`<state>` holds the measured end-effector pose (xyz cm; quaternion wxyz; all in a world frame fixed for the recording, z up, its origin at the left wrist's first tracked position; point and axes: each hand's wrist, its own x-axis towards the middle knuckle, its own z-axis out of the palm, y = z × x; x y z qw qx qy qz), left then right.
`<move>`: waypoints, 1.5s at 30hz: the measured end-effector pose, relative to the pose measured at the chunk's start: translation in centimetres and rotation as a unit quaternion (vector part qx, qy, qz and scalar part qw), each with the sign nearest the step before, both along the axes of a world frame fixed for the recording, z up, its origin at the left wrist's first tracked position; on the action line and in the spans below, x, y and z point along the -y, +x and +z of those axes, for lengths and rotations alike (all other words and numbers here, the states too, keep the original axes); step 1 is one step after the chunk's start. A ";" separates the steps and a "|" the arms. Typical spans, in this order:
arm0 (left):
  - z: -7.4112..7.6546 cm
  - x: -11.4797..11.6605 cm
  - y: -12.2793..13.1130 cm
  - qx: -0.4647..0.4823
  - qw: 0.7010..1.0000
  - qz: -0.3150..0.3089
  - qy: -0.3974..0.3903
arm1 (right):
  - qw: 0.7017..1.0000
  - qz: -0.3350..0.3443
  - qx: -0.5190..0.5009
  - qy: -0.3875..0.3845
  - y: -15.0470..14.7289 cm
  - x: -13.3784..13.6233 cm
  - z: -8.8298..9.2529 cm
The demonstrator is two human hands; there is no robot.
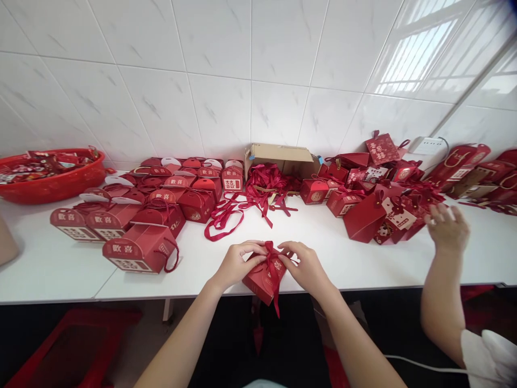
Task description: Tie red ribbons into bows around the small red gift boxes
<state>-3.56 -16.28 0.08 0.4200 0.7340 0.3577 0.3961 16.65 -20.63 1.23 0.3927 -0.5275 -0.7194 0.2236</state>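
A small red gift box (pixel 258 284) sits at the table's front edge, slightly over it. On its top is a red ribbon (pixel 273 269) tied in a bow, with one tail hanging down the front. My left hand (pixel 239 264) pinches the bow's left side between thumb and fingers. From the other side, my right hand (pixel 304 265) pinches the ribbon's right loop, thumb and fingertips close together. Loose red ribbons (pixel 224 218) lie on the table just beyond the box.
Red boxes (pixel 139 248) crowd the left, with a red basin (pixel 48 180) of packets behind. A cardboard carton (pixel 283 153) with a ribbon heap stands against the wall. Red bags (pixel 365 218) sit at right, where another person's hand (pixel 448 229) reaches in.
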 end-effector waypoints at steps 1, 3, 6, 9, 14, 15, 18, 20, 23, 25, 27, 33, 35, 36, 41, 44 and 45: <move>0.2 -0.1 0.0 -0.005 1.000 -0.017 0.005 | 1.000 0.008 0.015 -0.007 0.3 0.3 0.5; 0.5 -0.3 0.0 -0.013 0.998 -0.057 0.013 | 0.997 0.040 0.033 -0.054 0.9 1.0 1.9; 1.1 -0.6 0.1 -0.027 0.993 -0.111 0.025 | 0.989 0.075 0.050 -0.118 1.8 1.1 3.8; 1.8 -0.8 0.0 -0.049 0.987 -0.145 0.040 | 0.990 0.076 0.053 -0.109 1.8 -0.1 4.4; 3.0 -0.6 -0.2 -0.100 0.983 -0.142 0.067 | 0.972 0.217 -0.008 -0.086 0.6 -1.7 3.4; 3.2 -0.6 -0.2 -0.110 0.982 -0.138 0.071 | 0.972 0.222 -0.017 -0.077 0.6 -1.6 3.2; 3.9 -0.5 -0.4 -0.136 0.978 -0.132 0.082 | 0.977 0.209 -0.013 -0.046 0.7 -1.0 3.2; 4.3 -0.5 -0.6 -0.152 0.975 -0.132 0.090 | 0.976 0.214 0.011 -0.024 1.0 -0.5 3.3; 4.6 -0.5 -0.7 -0.175 0.969 -0.139 0.102 | 0.972 0.229 0.053 0.001 1.1 0.1 3.3; 4.7 -0.5 -0.7 -0.186 0.966 -0.143 0.110 | 0.969 0.230 0.085 0.013 1.0 0.4 3.0; 4.8 -0.4 -0.6 -0.193 0.964 -0.141 0.118 | 0.967 0.221 0.125 0.030 0.7 0.5 2.4; 4.7 -0.3 -0.9 -0.213 0.959 -0.113 0.149 | 0.962 0.209 0.166 0.062 0.2 0.6 0.8; 4.6 -0.4 -1.1 -0.220 0.957 -0.101 0.161 | 0.962 0.212 0.162 0.063 0.2 0.6 0.6; 4.6 -0.5 -1.2 -0.222 0.956 -0.096 0.166 | 0.961 0.214 0.161 0.066 0.2 0.6 0.5; 4.6 -0.3 -1.4 -0.239 0.951 -0.117 0.155 | 0.961 0.209 0.153 0.097 0.4 0.6 0.6; 4.7 -0.1 -1.3 -0.243 0.951 -0.149 0.122 | 0.960 0.207 0.156 0.108 0.3 0.5 0.6; 4.7 -0.1 -1.3 -0.240 0.951 -0.154 0.116 | 0.959 0.209 0.159 0.109 0.3 0.5 0.6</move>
